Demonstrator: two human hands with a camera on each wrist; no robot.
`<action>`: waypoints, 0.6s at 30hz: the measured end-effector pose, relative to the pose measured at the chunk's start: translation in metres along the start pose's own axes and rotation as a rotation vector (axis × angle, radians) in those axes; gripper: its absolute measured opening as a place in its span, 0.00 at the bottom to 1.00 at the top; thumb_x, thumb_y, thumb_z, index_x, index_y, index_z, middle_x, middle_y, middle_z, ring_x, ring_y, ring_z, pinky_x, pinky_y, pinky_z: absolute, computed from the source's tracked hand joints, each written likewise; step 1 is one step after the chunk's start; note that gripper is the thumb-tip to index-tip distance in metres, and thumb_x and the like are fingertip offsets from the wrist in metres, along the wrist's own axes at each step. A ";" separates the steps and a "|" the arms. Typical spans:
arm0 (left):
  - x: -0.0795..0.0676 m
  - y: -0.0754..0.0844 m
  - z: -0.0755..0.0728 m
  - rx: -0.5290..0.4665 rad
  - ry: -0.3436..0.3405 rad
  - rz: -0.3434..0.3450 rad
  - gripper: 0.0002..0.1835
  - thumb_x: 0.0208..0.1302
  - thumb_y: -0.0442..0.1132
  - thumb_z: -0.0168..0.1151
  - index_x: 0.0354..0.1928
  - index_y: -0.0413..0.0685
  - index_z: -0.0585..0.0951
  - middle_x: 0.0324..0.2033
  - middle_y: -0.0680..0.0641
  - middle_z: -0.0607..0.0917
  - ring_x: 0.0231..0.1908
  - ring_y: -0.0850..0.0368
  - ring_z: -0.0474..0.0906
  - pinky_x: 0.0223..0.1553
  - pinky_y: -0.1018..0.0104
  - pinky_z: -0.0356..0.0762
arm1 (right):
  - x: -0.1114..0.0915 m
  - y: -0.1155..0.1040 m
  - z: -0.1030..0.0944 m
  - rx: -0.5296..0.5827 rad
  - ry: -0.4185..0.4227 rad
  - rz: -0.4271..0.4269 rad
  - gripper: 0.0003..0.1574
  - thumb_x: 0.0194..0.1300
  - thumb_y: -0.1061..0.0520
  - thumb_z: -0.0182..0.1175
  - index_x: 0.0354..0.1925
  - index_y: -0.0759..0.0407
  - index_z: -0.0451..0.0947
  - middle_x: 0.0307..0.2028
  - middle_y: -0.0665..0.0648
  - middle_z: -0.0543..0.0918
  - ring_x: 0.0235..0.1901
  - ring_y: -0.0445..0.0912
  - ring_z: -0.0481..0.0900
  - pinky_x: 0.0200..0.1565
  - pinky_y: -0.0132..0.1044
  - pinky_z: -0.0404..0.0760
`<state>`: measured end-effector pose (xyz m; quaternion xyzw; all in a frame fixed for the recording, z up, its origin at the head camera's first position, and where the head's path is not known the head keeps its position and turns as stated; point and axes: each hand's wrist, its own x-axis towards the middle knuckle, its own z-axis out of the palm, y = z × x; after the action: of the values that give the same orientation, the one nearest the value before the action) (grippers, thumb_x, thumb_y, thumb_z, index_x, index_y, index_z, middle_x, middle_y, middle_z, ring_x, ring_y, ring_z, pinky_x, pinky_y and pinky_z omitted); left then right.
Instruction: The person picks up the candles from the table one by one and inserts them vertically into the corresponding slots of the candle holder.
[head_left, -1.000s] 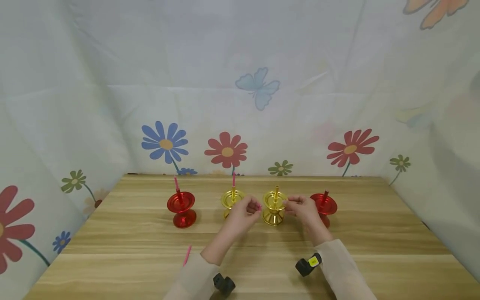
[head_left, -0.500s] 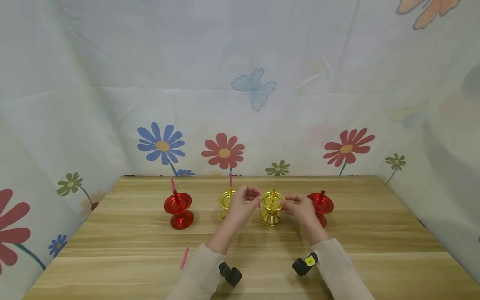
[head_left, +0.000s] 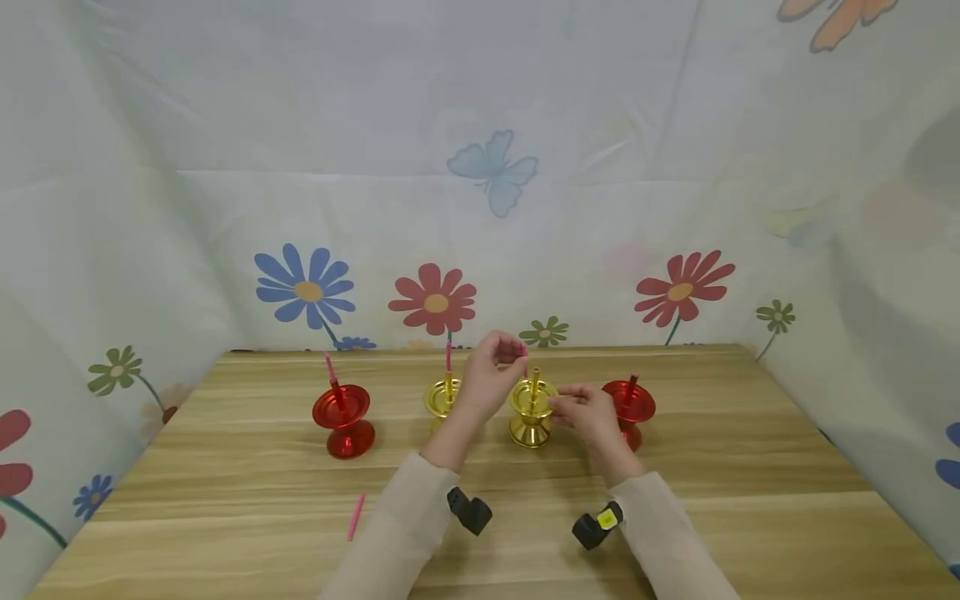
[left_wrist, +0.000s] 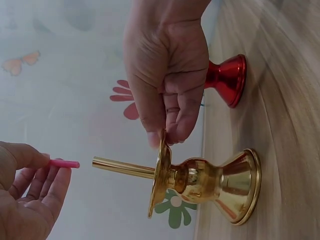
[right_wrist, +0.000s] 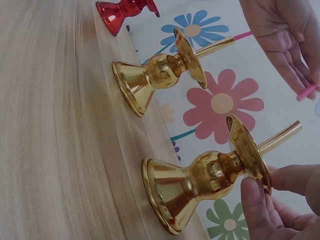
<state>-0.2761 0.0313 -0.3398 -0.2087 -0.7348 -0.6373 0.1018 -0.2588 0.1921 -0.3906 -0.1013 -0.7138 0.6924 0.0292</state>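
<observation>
In the head view my left hand (head_left: 489, 379) pinches a thin pink candle (left_wrist: 66, 163) between thumb and fingers. The left wrist view shows the candle's lower end a short gap away from the tube of a gold candle holder (left_wrist: 197, 180), roughly in line with it. That holder stands upright on the table, its tube bare. My right hand (head_left: 594, 414) pinches the rim of the holder's dish from the right, thumb on one face and fingers on the other, as the right wrist view shows.
Left of it stand another gold candle holder (head_left: 435, 400) and a red one (head_left: 351, 440), each bearing a pink candle. A red holder (head_left: 632, 404) without a candle stands behind my right hand. One pink candle (head_left: 356, 517) lies on the wooden table (head_left: 225, 533). A flowered curtain (head_left: 360, 167) hangs behind.
My left hand has risen with the pink candle from beside the gold holder's dish to above the height of its tube. My right hand keeps hold of the rim. The view has shifted slightly.
</observation>
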 end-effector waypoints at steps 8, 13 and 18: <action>0.008 -0.006 0.006 -0.017 -0.026 0.021 0.08 0.60 0.24 0.59 0.41 0.34 0.74 0.38 0.36 0.80 0.37 0.54 0.79 0.38 0.73 0.79 | -0.001 0.002 0.001 0.020 0.008 -0.012 0.19 0.58 0.70 0.62 0.48 0.76 0.71 0.31 0.57 0.81 0.23 0.40 0.81 0.36 0.40 0.86; 0.010 -0.005 0.008 -0.053 -0.007 0.016 0.08 0.60 0.25 0.59 0.42 0.33 0.74 0.39 0.37 0.80 0.39 0.53 0.79 0.41 0.71 0.80 | -0.002 0.000 -0.001 -0.006 0.012 0.003 0.19 0.59 0.69 0.62 0.48 0.76 0.71 0.32 0.58 0.81 0.23 0.40 0.81 0.40 0.44 0.85; 0.013 -0.005 0.012 -0.072 0.004 0.018 0.09 0.61 0.26 0.60 0.43 0.33 0.74 0.40 0.36 0.80 0.39 0.52 0.79 0.41 0.70 0.81 | -0.001 -0.001 0.000 0.001 0.018 0.012 0.18 0.59 0.70 0.61 0.48 0.75 0.71 0.31 0.57 0.80 0.23 0.39 0.80 0.38 0.42 0.85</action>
<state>-0.2885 0.0453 -0.3412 -0.2177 -0.7091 -0.6630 0.1012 -0.2584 0.1921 -0.3891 -0.1119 -0.7127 0.6918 0.0314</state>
